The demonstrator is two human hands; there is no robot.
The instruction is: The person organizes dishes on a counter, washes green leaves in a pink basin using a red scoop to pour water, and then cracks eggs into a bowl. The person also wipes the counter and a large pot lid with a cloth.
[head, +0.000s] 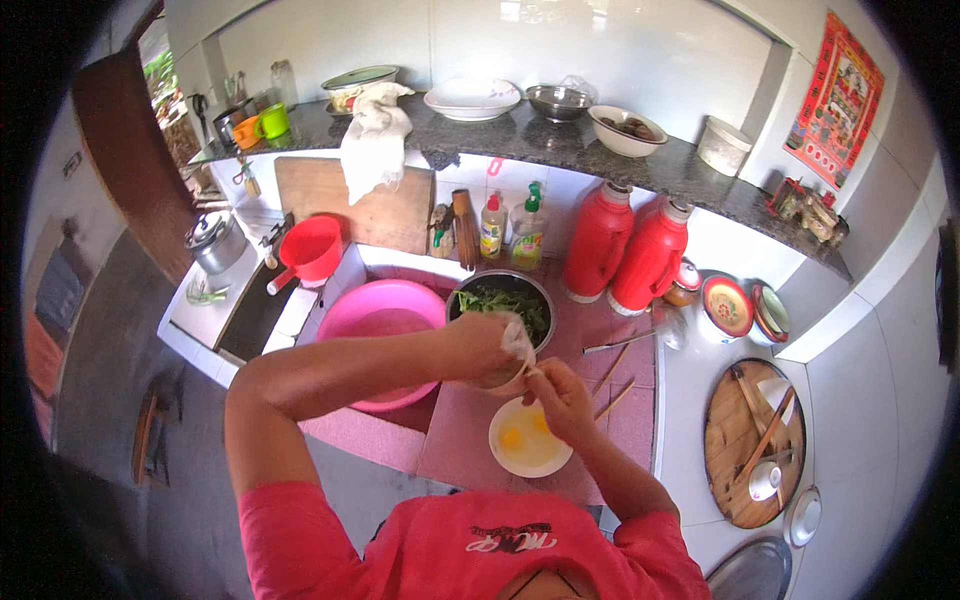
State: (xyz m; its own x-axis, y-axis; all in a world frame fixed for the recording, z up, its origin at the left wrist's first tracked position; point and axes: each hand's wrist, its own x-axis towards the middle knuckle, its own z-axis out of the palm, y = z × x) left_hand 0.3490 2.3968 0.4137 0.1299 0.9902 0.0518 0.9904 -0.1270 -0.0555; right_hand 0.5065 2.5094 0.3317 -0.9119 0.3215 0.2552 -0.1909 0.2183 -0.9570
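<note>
My left hand (484, 349) is closed around a thin translucent plastic bag (517, 339), its contents hard to make out. The fingertips of my right hand (561, 397) pinch a twisted part of the same bag. Both hands are close together above the pink tiled counter. Just below them sits a pale bowl (529, 461) with raw eggs in it; two yolks show, one partly behind my right hand. Beyond my left hand, a metal pot (553, 311) of leafy greens (491, 300) is partly covered by the hand.
A pink plastic basin (382, 300) is at left, partly under my left forearm. Chopsticks (615, 399) lie right of the bowl. Two red thermos flasks (598, 240) and detergent bottles (493, 229) stand behind. At right lies a round wooden board (724, 442) with utensils on it.
</note>
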